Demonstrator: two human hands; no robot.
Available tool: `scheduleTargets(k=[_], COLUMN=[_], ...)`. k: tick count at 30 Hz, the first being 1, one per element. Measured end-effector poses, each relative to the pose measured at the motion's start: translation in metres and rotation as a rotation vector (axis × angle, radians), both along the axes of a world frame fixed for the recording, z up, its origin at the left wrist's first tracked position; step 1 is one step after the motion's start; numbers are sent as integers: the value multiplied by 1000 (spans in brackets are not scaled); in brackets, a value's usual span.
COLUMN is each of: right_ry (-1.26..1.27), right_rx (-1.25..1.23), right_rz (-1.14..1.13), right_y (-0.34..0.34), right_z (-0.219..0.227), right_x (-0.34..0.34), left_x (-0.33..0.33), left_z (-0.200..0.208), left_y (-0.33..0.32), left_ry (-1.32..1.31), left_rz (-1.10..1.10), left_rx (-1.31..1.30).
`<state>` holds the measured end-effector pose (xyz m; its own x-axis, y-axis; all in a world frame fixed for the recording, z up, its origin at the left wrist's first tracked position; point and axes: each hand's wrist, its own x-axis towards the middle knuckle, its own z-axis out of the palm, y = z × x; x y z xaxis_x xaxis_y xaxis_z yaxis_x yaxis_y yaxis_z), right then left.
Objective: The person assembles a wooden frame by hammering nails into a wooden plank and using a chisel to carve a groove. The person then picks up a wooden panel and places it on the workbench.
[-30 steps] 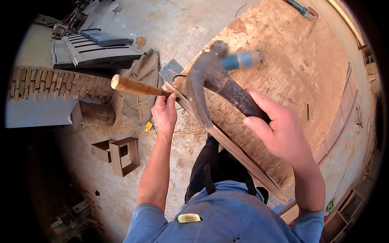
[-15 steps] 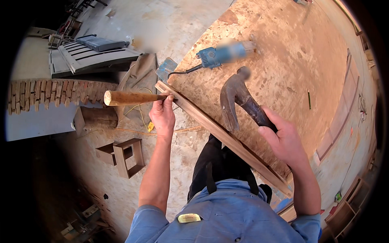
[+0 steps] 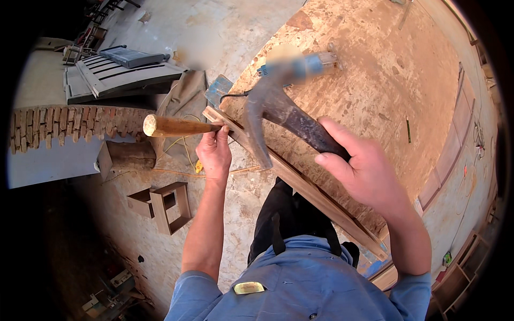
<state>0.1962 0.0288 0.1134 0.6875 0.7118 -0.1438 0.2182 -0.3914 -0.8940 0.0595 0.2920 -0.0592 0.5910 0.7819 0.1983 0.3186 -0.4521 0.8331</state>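
Note:
My left hand (image 3: 214, 156) pinches a wooden-handled chisel (image 3: 184, 127) near where the handle narrows. The handle's pale butt points left, and its other end meets the far end of a long narrow wooden board (image 3: 313, 193). How far the blade goes into the wood is hidden by my fingers. In my right hand (image 3: 369, 171) is a dark claw hammer (image 3: 302, 122), gripped by its shaft and raised over the board. Its head is to the right of the chisel and apart from it. The board lies slantwise in front of my body.
Beyond the board spreads a stained wooden work surface (image 3: 369, 80) bearing a blue corded power tool (image 3: 315, 64) and a thin dark pencil-like stick (image 3: 408, 130). Small wooden frames (image 3: 170, 207) stand on the floor at left, below stacked wood strips (image 3: 80, 123). Grey slatted panels (image 3: 126, 72) lie at far left.
My right hand has swung the hammer leftward, closer to the chisel. The chisel handle has tilted slightly and its butt has shifted a little to the right; my left hand stays in place.

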Motion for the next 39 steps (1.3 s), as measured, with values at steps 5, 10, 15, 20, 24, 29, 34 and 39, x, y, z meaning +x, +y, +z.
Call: scheduleTargets(k=[5, 10, 15, 20, 24, 29, 34, 39], right_ry=[-150, -260, -417, -442, -426, -427, -400, -350], right_rx=[56, 42, 66, 6, -24, 7, -20, -165], right_rz=[143, 208, 260, 288, 293, 252, 269, 357], right_y=[32, 56, 69, 77, 78, 72, 72, 77], right_z=[27, 43, 37, 36, 43, 66, 60, 66], right_x=[8, 10, 11, 11, 14, 17, 12, 16], left_x=[0, -10, -12, -13, -4, -1, 3, -7], left_z=[-3, -19, -24, -28, -9, -1, 7, -6], left_y=[-1, 8, 10, 12, 2, 0, -5, 2], left_ry=[-60, 28, 14, 15, 0, 101, 118, 68], left_rz=[-57, -48, -43, -45, -18, 1, 20, 1], left_rx=[49, 33, 15, 22, 84, 121, 140, 70])
